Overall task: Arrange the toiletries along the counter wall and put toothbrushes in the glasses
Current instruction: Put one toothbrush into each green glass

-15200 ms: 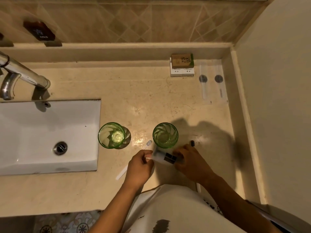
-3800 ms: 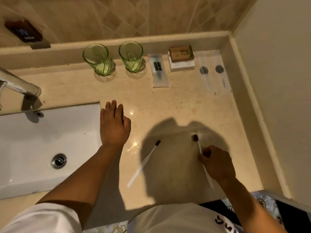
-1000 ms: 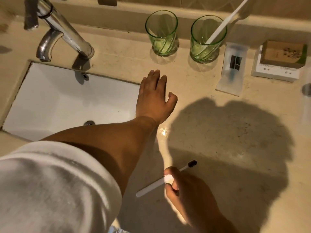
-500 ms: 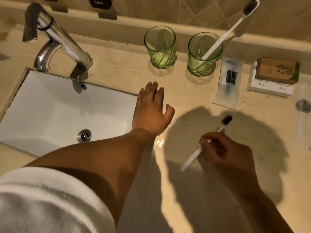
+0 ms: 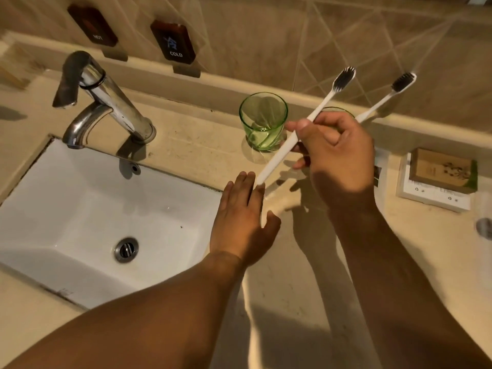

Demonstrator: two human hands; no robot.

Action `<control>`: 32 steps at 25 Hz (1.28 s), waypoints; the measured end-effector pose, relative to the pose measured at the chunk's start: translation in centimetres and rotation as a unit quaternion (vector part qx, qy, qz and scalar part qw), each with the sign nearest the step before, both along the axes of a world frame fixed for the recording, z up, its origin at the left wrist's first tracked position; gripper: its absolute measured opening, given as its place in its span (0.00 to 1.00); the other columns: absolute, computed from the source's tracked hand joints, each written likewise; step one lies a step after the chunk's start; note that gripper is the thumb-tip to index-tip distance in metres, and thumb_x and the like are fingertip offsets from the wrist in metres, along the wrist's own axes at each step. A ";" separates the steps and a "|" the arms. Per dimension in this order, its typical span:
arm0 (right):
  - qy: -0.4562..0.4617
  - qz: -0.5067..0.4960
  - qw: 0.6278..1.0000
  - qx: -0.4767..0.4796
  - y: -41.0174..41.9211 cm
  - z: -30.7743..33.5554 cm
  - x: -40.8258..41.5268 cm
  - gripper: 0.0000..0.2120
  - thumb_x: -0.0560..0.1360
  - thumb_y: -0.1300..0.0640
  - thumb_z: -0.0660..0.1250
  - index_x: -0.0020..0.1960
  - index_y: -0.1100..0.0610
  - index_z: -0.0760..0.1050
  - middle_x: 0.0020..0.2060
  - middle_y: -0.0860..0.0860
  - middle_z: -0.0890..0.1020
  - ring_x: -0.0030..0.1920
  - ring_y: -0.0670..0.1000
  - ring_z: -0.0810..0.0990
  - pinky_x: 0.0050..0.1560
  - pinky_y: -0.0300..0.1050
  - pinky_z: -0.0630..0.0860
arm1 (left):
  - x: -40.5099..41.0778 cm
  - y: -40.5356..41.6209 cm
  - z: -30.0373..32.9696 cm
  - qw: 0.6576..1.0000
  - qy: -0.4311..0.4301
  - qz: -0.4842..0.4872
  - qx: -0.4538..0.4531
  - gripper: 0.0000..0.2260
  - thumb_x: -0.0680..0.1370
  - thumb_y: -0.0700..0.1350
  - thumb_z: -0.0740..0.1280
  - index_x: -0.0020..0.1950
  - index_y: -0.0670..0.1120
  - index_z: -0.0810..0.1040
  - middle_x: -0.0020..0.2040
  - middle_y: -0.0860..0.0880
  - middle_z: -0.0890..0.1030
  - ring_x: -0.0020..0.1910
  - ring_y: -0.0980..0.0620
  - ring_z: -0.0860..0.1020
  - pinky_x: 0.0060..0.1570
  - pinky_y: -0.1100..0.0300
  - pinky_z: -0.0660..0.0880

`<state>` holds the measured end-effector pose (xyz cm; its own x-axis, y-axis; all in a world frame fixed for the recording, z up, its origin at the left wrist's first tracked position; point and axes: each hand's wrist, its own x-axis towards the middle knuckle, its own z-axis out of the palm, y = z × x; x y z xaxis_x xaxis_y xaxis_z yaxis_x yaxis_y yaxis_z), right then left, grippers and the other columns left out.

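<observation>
One glass (image 5: 336, 111) mostly hidden, right hand (image 5: 336, 153) covering

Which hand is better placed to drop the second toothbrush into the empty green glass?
Right. The right hand already grips the white toothbrush beside the empty green glass. The left hand lies flat on the beige counter, holding nothing.

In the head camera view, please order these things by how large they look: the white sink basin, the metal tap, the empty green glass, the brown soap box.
1. White sink basin, clearly the largest.
2. Metal tap.
3 and 4. Empty green glass and brown soap box look about alike, so I do not rank them.
</observation>
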<state>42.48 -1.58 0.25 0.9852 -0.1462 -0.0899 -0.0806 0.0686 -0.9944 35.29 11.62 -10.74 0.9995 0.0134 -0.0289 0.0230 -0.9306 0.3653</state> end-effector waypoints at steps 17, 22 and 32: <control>0.039 -0.069 0.997 0.003 2.3 -0.5 8.0 0.08 0.76 0.58 0.73 0.41 0.59 0.77 0.39 0.54 0.86 0.39 0.51 0.88 0.47 0.51 0.85 | 0.0 0.1 0.0 1.000 -0.014 -0.006 -0.008 0.29 0.78 0.57 0.62 0.77 0.47 0.67 0.80 0.45 0.65 0.81 0.47 0.58 0.78 0.54 0.47; 0.038 -0.058 0.992 -0.104 2.9 -1.2 8.2 0.08 0.73 0.52 0.76 0.40 0.57 0.83 0.33 0.50 0.86 0.34 0.46 0.85 0.43 0.50 0.85 | 0.0 0.1 0.0 1.000 -0.012 -0.001 -0.004 0.29 0.78 0.59 0.59 0.78 0.49 0.66 0.80 0.47 0.64 0.81 0.47 0.58 0.76 0.54 0.45; 0.073 -0.035 0.964 -0.252 3.0 -0.5 9.0 0.15 0.77 0.48 0.71 0.35 0.56 0.83 0.25 0.48 0.83 0.21 0.39 0.77 0.29 0.34 0.72 | 0.1 0.1 -0.2 1.000 0.003 -0.001 -0.002 0.29 0.79 0.60 0.56 0.79 0.52 0.62 0.82 0.50 0.58 0.82 0.50 0.52 0.77 0.55 0.43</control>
<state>51.53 1.41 -0.21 0.9535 -0.2734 -0.1272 -0.2352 -0.4104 -0.8810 35.37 11.71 -10.93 0.9993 0.0112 -0.0346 0.0232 -0.9288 0.3698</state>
